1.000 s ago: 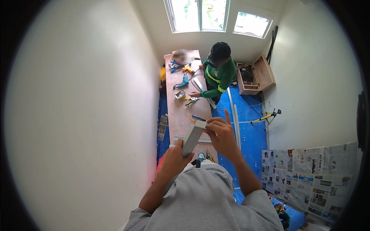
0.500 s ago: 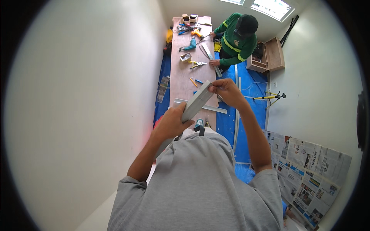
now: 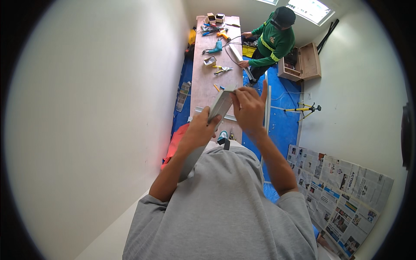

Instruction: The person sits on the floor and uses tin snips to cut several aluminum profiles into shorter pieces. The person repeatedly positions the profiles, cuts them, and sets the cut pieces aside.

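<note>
A long grey metal channel point(image 3: 222, 105) slants up and away in front of my body. My left hand point(image 3: 200, 133) is closed round its middle, with the lower part running down beside my left forearm. At the upper end, my right hand point(image 3: 249, 109) pinches the edge with thumb and fingertips, while one finger sticks up. Whether anything small sits in that pinch is hidden. Beneath my hands, another metal channel point(image 3: 230, 117) lies across the wooden table point(image 3: 203, 89), partly covered by the held one.
Across the table, a co-worker in green point(image 3: 277, 40) handles a metal strip point(image 3: 236, 53). On the tabletop lie a teal drill point(image 3: 213, 48), yellow-handled snips point(image 3: 222, 69) and a small box point(image 3: 209, 61). To the right stand a yellow tripod point(image 3: 303, 108) and an open wooden box point(image 3: 299, 67).
My right hand has turned, its back now facing up and one finger raised. The held channel stands a little steeper and shows more of its lower length. The co-worker has straightened slightly.
</note>
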Demonstrator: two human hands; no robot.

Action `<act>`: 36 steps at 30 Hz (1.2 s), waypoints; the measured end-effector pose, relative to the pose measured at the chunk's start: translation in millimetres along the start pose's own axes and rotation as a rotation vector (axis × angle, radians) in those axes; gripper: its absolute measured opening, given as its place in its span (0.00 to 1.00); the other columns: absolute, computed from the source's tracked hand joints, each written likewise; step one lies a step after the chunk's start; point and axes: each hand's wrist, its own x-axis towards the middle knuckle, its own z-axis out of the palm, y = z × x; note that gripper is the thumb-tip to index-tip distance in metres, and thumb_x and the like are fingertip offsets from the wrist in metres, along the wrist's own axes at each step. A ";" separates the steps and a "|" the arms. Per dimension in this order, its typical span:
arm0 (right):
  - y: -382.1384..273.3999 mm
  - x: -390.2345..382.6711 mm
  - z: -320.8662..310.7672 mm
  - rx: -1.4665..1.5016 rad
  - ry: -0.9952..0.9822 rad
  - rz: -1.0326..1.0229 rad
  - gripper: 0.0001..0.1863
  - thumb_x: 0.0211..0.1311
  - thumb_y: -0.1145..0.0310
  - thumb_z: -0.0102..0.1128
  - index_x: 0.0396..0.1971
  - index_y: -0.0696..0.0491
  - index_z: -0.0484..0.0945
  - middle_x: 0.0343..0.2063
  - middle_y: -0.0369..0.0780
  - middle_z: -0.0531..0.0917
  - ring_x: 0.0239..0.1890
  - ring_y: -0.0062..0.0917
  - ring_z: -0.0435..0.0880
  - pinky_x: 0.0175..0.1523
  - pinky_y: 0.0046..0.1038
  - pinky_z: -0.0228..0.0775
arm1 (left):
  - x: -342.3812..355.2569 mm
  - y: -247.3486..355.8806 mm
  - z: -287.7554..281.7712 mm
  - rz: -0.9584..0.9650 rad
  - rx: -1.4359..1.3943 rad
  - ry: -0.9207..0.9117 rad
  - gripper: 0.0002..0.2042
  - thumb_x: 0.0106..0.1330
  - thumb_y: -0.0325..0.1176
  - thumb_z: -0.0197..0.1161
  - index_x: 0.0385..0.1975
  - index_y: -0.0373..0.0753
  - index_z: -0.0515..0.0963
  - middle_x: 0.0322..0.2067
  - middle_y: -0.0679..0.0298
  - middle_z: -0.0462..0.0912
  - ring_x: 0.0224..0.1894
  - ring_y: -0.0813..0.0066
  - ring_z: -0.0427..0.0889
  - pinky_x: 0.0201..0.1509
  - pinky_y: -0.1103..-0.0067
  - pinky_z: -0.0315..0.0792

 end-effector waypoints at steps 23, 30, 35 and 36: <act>36.4 -97.6 -54.9 0.675 0.070 0.531 0.18 0.64 0.56 0.69 0.32 0.59 0.87 0.25 0.45 0.87 0.29 0.33 0.83 0.38 0.34 0.73 | -10.4 35.1 14.6 0.242 0.365 -0.556 0.14 0.60 0.20 0.70 0.42 0.29 0.72 0.25 0.59 0.80 0.21 0.70 0.84 0.26 0.75 0.78; -16.1 -151.5 -51.2 0.660 0.289 0.774 0.15 0.64 0.60 0.72 0.39 0.58 0.88 0.30 0.43 0.89 0.33 0.30 0.85 0.44 0.33 0.74 | 9.7 8.4 19.3 0.261 0.424 -0.771 0.10 0.69 0.29 0.66 0.42 0.32 0.73 0.23 0.62 0.78 0.20 0.72 0.81 0.25 0.75 0.77; -53.0 -165.1 -55.0 0.049 0.236 0.622 0.10 0.60 0.67 0.71 0.40 0.52 0.87 0.31 0.45 0.89 0.35 0.40 0.86 0.57 0.39 0.68 | 13.0 -15.5 18.1 0.313 0.307 -0.896 0.12 0.74 0.37 0.62 0.41 0.34 0.73 0.21 0.63 0.78 0.19 0.74 0.80 0.24 0.77 0.74; -60.4 -164.1 -51.8 0.005 0.241 0.636 0.09 0.59 0.66 0.70 0.38 0.52 0.87 0.29 0.44 0.88 0.34 0.38 0.86 0.58 0.41 0.66 | 11.1 -19.1 18.3 0.292 0.314 -0.889 0.12 0.74 0.38 0.62 0.41 0.34 0.73 0.21 0.63 0.78 0.19 0.74 0.80 0.23 0.77 0.74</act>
